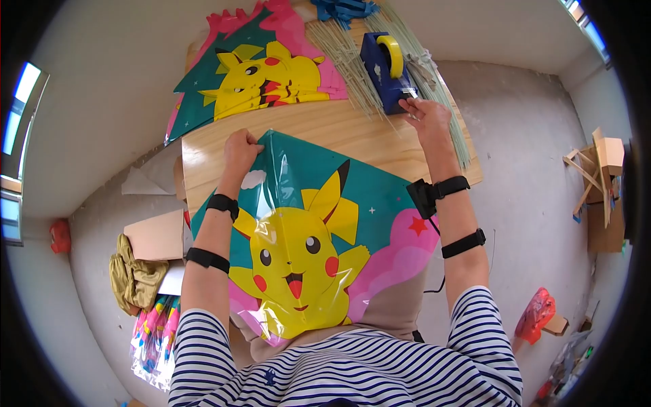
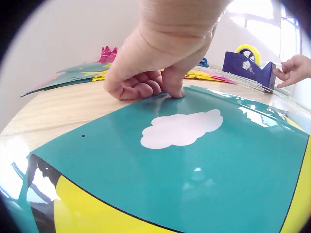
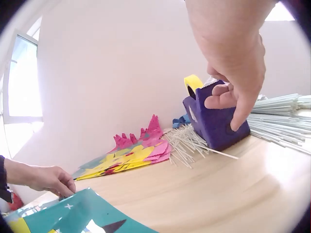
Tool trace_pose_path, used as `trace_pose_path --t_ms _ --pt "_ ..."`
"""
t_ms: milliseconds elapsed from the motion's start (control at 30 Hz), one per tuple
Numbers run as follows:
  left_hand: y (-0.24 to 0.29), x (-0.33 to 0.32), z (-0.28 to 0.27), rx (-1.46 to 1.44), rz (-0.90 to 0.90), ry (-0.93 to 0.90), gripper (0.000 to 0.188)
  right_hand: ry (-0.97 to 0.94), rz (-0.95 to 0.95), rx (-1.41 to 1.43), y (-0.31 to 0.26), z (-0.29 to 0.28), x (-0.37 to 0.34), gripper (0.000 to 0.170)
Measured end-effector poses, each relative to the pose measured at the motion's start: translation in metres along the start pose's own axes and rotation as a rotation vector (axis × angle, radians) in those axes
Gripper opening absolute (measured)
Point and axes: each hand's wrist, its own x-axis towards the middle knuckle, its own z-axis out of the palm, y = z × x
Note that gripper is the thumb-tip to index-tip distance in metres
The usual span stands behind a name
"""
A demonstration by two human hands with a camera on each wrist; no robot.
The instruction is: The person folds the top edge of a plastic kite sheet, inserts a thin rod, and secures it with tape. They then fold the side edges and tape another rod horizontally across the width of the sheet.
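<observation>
A printed sheet (image 1: 291, 258) lies across the centre of the frame, its upper part over the table (image 1: 352, 136). At upper left of centre, the left hand (image 1: 240, 154) has a narrow grip, pinching the sheet near its top corner. At upper right, the right hand (image 1: 430, 117) is at the front end of the tape dispenser (image 1: 386, 85), beside thin sticks (image 1: 339, 57); whether its grip holds tape cannot be told.
</observation>
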Motion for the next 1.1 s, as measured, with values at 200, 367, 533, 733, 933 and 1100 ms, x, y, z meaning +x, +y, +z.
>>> trace_pose_path --t_ms 200,367,533,733,933,1100 --pt "0.004 -0.004 -0.002 -0.006 0.022 -0.001 0.023 -0.106 -0.050 0.066 0.006 -0.011 -0.002 0.003" --pt "-0.001 -0.002 0.000 -0.014 0.021 0.010 0.022 -0.044 0.011 0.012 0.009 -0.010 -0.005 0.003" --pt "0.006 -0.006 -0.001 0.140 -0.023 -0.004 0.020 0.005 -0.093 -0.241 0.031 -0.006 0.017 0.008" --pt "0.021 -0.007 -0.006 0.187 -0.088 -0.070 0.017 0.103 -0.092 -0.362 0.027 0.004 0.035 0.006" --pt "0.009 -0.014 -0.008 0.219 -0.001 0.163 0.017 0.063 -0.056 -0.311 0.025 -0.004 0.030 0.007" --pt "0.005 -0.011 -0.013 0.267 -0.091 0.022 0.015 0.061 -0.025 -0.301 0.022 -0.007 0.029 0.007"
